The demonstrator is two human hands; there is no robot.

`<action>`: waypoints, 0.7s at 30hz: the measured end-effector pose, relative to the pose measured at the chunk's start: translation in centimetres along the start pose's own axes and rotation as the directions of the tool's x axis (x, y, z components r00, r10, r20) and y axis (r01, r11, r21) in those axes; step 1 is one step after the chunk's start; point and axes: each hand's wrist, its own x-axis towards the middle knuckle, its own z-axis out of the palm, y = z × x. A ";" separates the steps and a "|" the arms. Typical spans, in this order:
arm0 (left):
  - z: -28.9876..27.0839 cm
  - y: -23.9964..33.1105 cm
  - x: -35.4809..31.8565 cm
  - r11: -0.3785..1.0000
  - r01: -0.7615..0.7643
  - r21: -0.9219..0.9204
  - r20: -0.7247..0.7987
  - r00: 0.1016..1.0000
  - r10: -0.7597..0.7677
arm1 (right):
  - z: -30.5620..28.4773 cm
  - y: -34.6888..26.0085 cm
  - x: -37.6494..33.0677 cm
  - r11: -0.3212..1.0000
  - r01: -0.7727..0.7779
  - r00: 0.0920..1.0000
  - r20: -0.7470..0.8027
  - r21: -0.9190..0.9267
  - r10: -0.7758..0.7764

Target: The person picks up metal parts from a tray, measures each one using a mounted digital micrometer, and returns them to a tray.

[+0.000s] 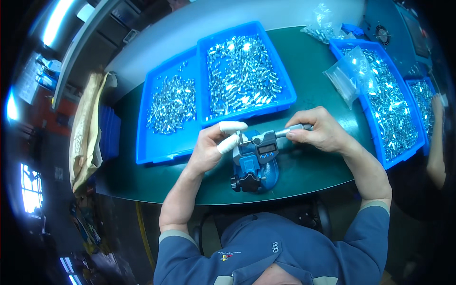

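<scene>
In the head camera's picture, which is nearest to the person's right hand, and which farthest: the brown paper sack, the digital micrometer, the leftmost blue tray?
From the right hand:
1. Digital micrometer: in its fingers, just left.
2. Leftmost blue tray: farther left.
3. Brown paper sack: far left, beyond that tray.

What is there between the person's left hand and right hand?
In the head view, a digital micrometer on a blue stand sits between left hand and right hand.

Counter (316, 83): green, glossy
Left: shallow blue tray (173, 145)
Middle: second blue tray (251, 112) — beside the first
Front edge: blue micrometer stand (270, 176)
Right: long blue tray (372, 130) — angled
Back: clear plastic bag (319, 32)
</scene>
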 end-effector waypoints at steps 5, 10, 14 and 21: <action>0.2 0.0 0.1 0.998 -0.039 0.048 -0.058 0.997 0.042 | -0.1 0.1 -0.1 1.000 -0.019 0.999 0.026 -0.024 0.019; -3.1 1.6 1.2 0.917 -0.157 0.365 -0.391 0.869 0.304 | -0.2 0.1 -0.3 1.000 0.007 1.000 0.008 -0.001 -0.007; -8.9 2.9 2.3 0.487 0.160 0.859 -0.456 0.672 0.584 | -0.1 -0.5 -0.1 1.000 0.011 1.000 0.014 -0.016 -0.011; -7.2 1.7 11.4 0.157 -0.020 0.987 -0.066 0.849 0.525 | -0.2 -0.1 -0.3 0.999 -0.025 1.000 -0.003 -0.048 0.025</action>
